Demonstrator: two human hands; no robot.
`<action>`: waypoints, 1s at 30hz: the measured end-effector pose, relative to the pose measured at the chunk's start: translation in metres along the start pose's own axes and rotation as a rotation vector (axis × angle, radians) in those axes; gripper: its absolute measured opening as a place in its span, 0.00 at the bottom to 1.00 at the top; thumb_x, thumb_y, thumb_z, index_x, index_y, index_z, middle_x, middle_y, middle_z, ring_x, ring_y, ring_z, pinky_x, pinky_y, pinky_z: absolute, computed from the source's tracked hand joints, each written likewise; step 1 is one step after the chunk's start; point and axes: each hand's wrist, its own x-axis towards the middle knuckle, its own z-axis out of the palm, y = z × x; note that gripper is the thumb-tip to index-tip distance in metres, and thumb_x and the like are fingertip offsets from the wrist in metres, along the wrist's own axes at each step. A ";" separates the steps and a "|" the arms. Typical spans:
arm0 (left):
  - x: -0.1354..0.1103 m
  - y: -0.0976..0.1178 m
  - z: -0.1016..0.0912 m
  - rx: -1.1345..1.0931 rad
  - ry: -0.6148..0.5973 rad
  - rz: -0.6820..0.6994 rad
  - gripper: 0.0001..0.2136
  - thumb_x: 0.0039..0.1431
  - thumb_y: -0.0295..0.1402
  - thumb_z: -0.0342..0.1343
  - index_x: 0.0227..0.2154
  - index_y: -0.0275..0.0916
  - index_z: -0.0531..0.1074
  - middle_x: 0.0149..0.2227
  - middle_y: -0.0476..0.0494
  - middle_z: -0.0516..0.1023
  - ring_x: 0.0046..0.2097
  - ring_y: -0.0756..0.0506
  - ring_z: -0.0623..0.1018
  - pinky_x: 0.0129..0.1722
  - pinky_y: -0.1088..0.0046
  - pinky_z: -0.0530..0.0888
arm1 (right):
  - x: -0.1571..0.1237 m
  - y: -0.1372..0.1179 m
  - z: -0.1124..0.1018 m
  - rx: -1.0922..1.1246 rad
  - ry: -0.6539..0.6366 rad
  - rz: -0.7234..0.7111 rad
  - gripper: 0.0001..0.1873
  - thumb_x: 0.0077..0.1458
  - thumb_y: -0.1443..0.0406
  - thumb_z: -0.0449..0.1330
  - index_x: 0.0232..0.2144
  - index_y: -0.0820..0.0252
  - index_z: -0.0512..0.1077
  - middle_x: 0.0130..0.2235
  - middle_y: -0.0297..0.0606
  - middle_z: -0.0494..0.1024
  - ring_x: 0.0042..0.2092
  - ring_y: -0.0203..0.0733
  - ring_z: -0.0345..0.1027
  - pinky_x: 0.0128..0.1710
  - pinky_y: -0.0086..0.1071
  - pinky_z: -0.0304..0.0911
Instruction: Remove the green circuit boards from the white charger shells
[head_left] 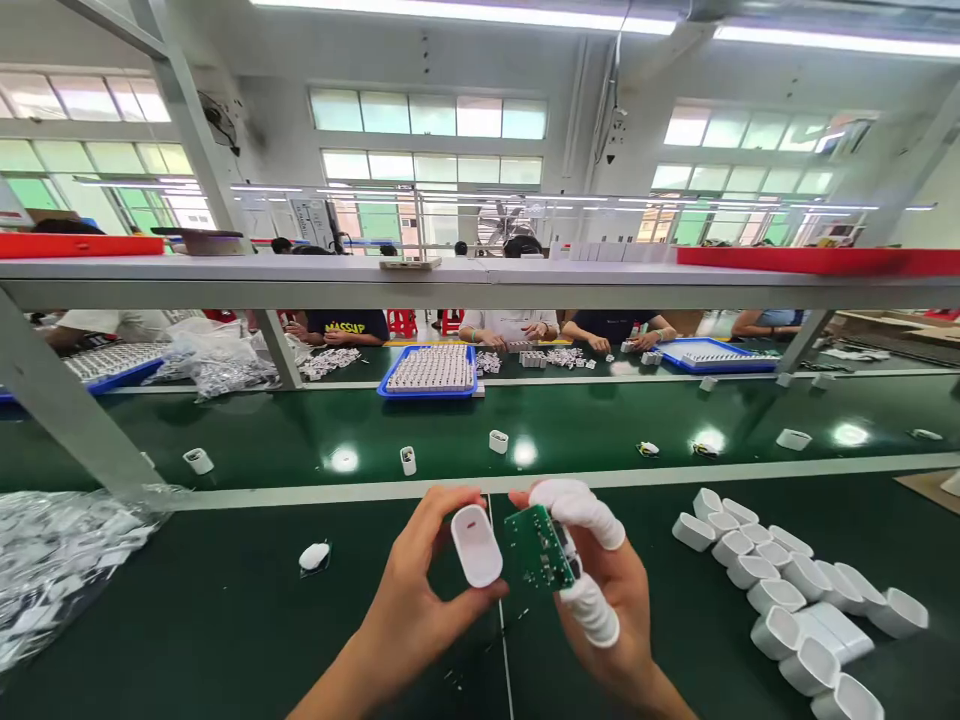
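My left hand [420,590] grips a white plastic charger housing [477,548] between thumb and fingers, its hollow side with a small slot facing me. Just to its right, my right hand [607,600] pinches a green circuit board [538,550] with white finger cots on thumb and fingers. Small components show on the board's face, and darker parts sit behind it, partly hidden by the fingers. Board and housing are close together but apart. A small white piece with a dark board [315,557] lies on the green table left of my hands.
Several white housings [806,580] are grouped on the right. A clear plastic bag [67,570] of white parts lies on the left. Beyond runs a green belt [262,430] carrying scattered parts. A shelf [480,292] crosses ahead; co-workers' hands and blue trays [427,394] are behind it.
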 end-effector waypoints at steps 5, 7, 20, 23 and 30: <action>-0.005 -0.026 0.038 -0.374 0.000 -0.321 0.18 0.46 0.44 0.69 0.34 0.41 0.71 0.31 0.51 0.72 0.32 0.49 0.73 0.31 0.77 0.72 | -0.008 0.022 0.016 0.091 0.149 0.090 0.13 0.61 0.56 0.59 0.48 0.45 0.72 0.47 0.37 0.78 0.48 0.45 0.75 0.49 0.40 0.72; -0.011 -0.030 0.046 -0.502 -0.083 -0.339 0.25 0.49 0.51 0.65 0.46 0.42 0.71 0.39 0.45 0.76 0.40 0.44 0.77 0.42 0.70 0.75 | -0.005 0.029 0.014 0.042 0.201 0.106 0.13 0.61 0.57 0.60 0.48 0.45 0.73 0.46 0.37 0.79 0.48 0.44 0.75 0.50 0.39 0.71; -0.010 -0.010 0.013 -0.003 0.073 0.067 0.23 0.51 0.27 0.65 0.50 0.47 0.70 0.49 0.43 0.77 0.50 0.42 0.79 0.45 0.70 0.81 | -0.005 0.002 -0.003 -0.234 -0.057 -0.133 0.08 0.63 0.63 0.57 0.41 0.42 0.72 0.47 0.35 0.75 0.53 0.43 0.69 0.59 0.48 0.63; -0.011 -0.006 0.009 0.036 0.143 0.136 0.23 0.52 0.25 0.65 0.50 0.46 0.68 0.50 0.42 0.76 0.53 0.42 0.78 0.47 0.70 0.81 | -0.010 0.002 0.004 -0.256 -0.097 -0.207 0.07 0.62 0.63 0.57 0.40 0.42 0.72 0.47 0.34 0.75 0.52 0.42 0.69 0.59 0.48 0.64; -0.017 0.001 0.008 0.118 0.162 0.277 0.25 0.51 0.23 0.65 0.52 0.44 0.68 0.49 0.39 0.77 0.53 0.39 0.78 0.49 0.62 0.81 | -0.019 0.013 0.007 -0.317 -0.166 -0.217 0.13 0.57 0.68 0.61 0.41 0.41 0.74 0.46 0.33 0.78 0.50 0.43 0.74 0.58 0.43 0.68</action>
